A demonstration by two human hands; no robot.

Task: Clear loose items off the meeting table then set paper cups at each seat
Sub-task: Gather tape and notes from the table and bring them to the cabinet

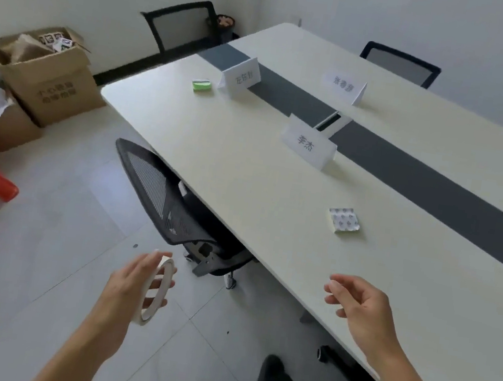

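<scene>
Both your forearms reach forward, bare, well apart. Your left hand [134,280] holds a tape roll [144,320] on edge, fingers wrapped across its ring, back of the hand toward you. Your right hand [357,305] holds nothing, thumb side up, fingers loosely curled and pointing left.

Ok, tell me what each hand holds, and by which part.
The left hand grips the tape roll by its outer rim; the right hand, loosely curled, holds nothing.

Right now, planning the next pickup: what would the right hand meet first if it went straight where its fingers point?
Probably nothing: the right hand points along bare table, passing left of the patterned pad. Depth is unclear.
</scene>
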